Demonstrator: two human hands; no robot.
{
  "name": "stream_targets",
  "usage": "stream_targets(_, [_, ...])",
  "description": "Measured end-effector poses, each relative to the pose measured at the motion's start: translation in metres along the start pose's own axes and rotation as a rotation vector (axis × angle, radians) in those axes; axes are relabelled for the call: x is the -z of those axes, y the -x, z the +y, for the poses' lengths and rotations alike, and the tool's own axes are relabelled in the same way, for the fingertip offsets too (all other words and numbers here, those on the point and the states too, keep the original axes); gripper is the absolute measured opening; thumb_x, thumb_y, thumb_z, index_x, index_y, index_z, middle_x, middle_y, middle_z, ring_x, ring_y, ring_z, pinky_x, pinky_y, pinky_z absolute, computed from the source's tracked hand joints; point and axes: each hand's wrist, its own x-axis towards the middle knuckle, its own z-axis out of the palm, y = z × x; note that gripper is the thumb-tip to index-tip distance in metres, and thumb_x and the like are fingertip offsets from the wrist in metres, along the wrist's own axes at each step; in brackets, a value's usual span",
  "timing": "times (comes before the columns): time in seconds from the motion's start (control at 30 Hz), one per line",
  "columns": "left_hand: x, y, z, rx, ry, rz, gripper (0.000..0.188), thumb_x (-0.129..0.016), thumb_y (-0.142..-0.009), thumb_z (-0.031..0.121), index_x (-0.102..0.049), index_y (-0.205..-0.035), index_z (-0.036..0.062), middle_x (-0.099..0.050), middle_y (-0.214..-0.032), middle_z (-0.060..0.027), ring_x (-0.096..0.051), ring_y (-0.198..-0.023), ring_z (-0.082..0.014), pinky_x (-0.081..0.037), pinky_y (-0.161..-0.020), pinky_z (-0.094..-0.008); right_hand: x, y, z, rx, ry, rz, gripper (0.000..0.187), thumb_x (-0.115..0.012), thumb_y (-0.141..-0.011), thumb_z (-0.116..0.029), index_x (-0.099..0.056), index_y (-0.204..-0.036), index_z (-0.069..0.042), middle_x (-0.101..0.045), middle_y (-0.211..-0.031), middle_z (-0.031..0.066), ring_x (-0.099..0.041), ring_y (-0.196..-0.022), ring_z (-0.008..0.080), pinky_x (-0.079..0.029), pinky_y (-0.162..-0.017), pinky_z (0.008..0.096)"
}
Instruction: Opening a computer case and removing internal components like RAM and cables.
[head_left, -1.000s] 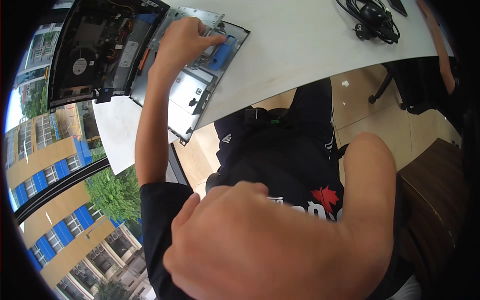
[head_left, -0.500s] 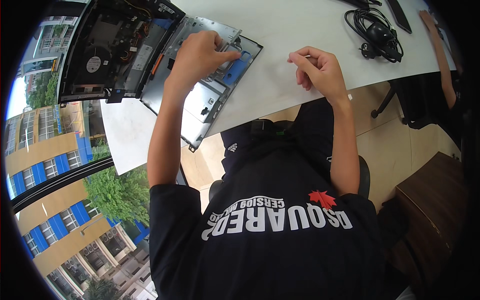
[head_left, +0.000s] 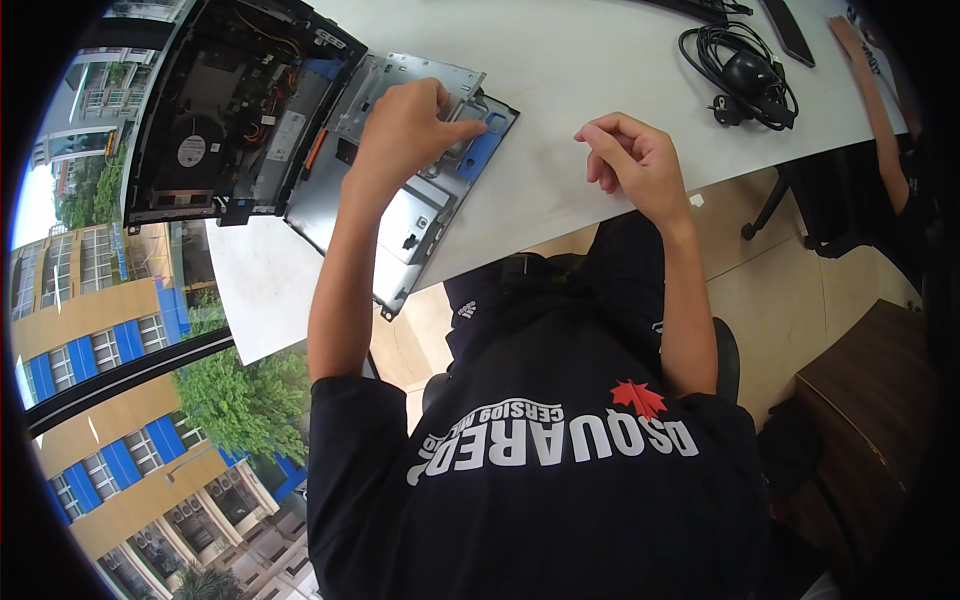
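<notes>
An opened desktop computer case lies at the far left of the table, its dark inside (head_left: pixel 215 120) showing a fan and wires. Beside it, the silver metal panel (head_left: pixel 400 255) is spread flat, with a metal drive bracket (head_left: pixel 420 70) and a blue plastic latch (head_left: pixel 482 152) on it. My left hand (head_left: pixel 405 125) is over the bracket, fingers curled onto it and partly hidden, thumb stretched toward the latch. My right hand (head_left: pixel 640 165) hovers above the table to the right of the panel, fingers curled in and thumb against the index finger; anything between them is too small to make out.
A coiled black cable with a plug (head_left: pixel 750 80) lies at the far right of the white table (head_left: pixel 590 60), near a dark flat bar (head_left: pixel 788 30). Another person's arm (head_left: pixel 875 110) rests at the right edge. A brown wooden cabinet (head_left: pixel 860 390) stands lower right.
The whole view has shifted slightly. My left hand stays at the bracket and my right hand holds nearly the same curled pose above the table.
</notes>
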Motion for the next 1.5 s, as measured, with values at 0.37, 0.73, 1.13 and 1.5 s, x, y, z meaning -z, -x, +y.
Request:
stream_targets(0.37, [0.002, 0.005, 0.0, 0.016, 0.151, -0.027, 0.048, -0.091, -0.076, 0.04, -0.069, -0.087, -0.0016, -0.058, -0.067, -0.0011, -0.05, -0.06, -0.0097, -0.041, -0.055, -0.0259, 0.001, 0.003, -0.003, -0.016, 0.014, -0.002, 0.023, -0.067, -0.1, -0.023, -0.075, -0.098, -0.001, -0.066, -0.067, 0.0026, -0.055, -0.055, 0.0062, -0.043, -0.052, 0.0217])
stream_targets(0.73, [0.0, 0.044, 0.0, -0.158, 0.177, 0.262, 0.052, -0.089, -0.082, 0.029, -0.069, -0.12, -0.0011, -0.072, -0.099, -0.0115, -0.067, -0.092, -0.02, -0.054, -0.084, -0.0325, 0.001, 0.0, -0.001, -0.017, -0.013, -0.006, 0.022, -0.067, -0.1, -0.022, -0.074, -0.097, -0.002, -0.065, -0.067, 0.0018, -0.055, -0.056, 0.0054, -0.042, -0.052, 0.0211])
stream_targets(1.13, [0.002, 0.068, -0.012, -0.277, 0.192, 0.374, 0.022, -0.081, -0.087, 0.013, -0.073, -0.104, 0.002, -0.073, -0.101, -0.0109, -0.069, -0.093, -0.0267, -0.052, -0.083, -0.0362, -0.001, 0.001, -0.002, -0.036, 0.0, -0.004, 0.02, -0.066, -0.102, -0.02, -0.073, -0.097, -0.002, -0.064, -0.067, 0.0015, -0.053, -0.055, 0.0052, -0.041, -0.051, 0.0211])
stream_targets(1.5, [0.065, 0.093, -0.055, -0.11, 0.17, 0.743, 0.02, -0.079, -0.089, 0.01, -0.074, -0.108, 0.0024, -0.074, -0.114, -0.0122, -0.07, -0.109, -0.025, -0.052, -0.095, -0.0348, 0.0, 0.001, 0.0, -0.017, 0.005, 0.017, 0.021, -0.065, -0.103, -0.02, -0.071, -0.096, -0.001, -0.063, -0.064, 0.0018, -0.053, -0.054, 0.0055, -0.041, -0.051, 0.0218])
